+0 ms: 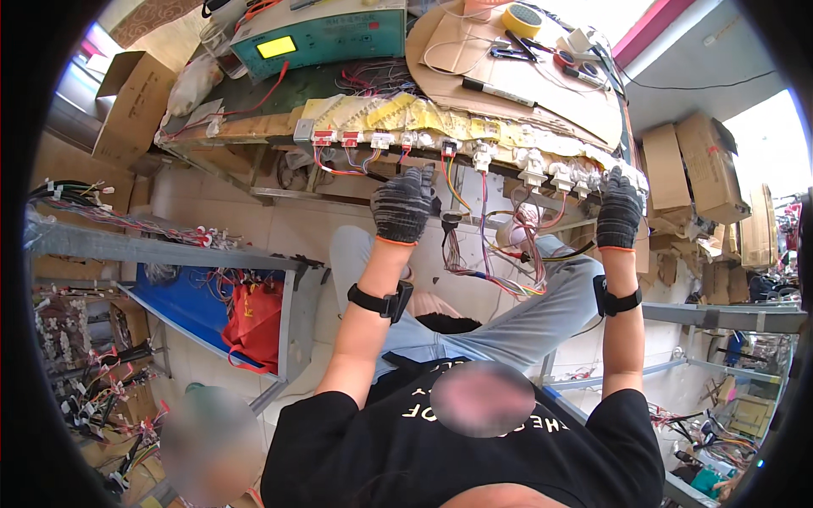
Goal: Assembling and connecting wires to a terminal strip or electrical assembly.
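My left hand (401,208), in a grey-and-black knit glove, is just below the front edge of the workbench. Its fingers are curled together, and what they hold is hidden. My right hand (619,213), gloved alike, reaches the right end of a row of white connectors (533,168) along that edge. Its fingers are bent in against the connectors, and I cannot make out what is in them. Left in the row are red-and-white connectors (351,139) with coloured wires. A wire harness (491,275) hangs from the row between my hands, over my lap.
A teal tester (320,42) with a lit yellow display stands on the bench. Right of it, a cardboard sheet (542,127) bears a black marker (500,91), a tape roll (522,20) and scissors. Metal rails and a blue tray (182,296) with a red bag (257,322) lie left.
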Demonstrator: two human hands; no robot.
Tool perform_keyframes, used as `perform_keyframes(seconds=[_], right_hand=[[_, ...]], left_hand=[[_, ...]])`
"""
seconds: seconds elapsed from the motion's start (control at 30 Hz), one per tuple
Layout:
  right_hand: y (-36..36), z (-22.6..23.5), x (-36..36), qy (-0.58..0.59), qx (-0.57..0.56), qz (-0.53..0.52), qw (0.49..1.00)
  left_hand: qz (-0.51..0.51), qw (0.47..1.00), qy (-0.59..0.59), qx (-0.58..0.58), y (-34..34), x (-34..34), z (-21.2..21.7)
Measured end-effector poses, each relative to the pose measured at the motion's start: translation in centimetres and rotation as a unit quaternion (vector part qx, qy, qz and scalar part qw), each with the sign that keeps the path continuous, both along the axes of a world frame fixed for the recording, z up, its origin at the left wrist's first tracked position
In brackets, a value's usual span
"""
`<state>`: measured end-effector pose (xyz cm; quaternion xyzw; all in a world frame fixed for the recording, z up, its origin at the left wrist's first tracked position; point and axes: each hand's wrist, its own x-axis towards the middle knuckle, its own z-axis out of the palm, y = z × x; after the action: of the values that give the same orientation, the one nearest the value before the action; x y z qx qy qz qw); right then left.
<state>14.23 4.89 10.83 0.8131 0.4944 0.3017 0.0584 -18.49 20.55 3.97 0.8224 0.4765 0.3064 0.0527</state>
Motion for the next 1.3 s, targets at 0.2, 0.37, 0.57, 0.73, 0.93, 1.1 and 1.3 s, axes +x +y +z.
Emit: perform_keyframes(seconds=[0.2,0.37,0.57,0.73,0.93,1.1,1.3], right_hand=[[-0.2,-0.2,0.3,-0.036,0.029,0.031,0.998],[-0.1,-0.2,0.4,-0.026,0.019,0.011,0.999],[0.2,-0.2,0.7,-0.010,0.003,0.029,1.000],[0.2,0.3,-1.3,0.075,0.060,0.023,0.995],[-0.5,-1.9,0.9,0.124,0.043,-0.045,0.990],[-0.3,-2.2,1.2,0.094,0.065,-0.027,0.993],[0.1,-1.6,0.9,0.154,0.135,-0.001,0.979]], left_hand=[[0.071,0.996,-0.008,-0.059,0.1,1.2,3.2],[0.094,0.993,-0.020,-0.075,0.5,1.5,3.2],[0.102,0.993,0.018,-0.049,0.8,1.9,3.2],[0.135,0.989,0.047,-0.036,-0.1,2.1,2.8],[0.114,0.989,-0.027,-0.086,-2.0,0.5,2.4],[0.070,0.978,-0.193,-0.034,-2.3,-1.3,2.3],[0.171,0.901,-0.385,-0.107,-0.6,-3.1,-1.9]])
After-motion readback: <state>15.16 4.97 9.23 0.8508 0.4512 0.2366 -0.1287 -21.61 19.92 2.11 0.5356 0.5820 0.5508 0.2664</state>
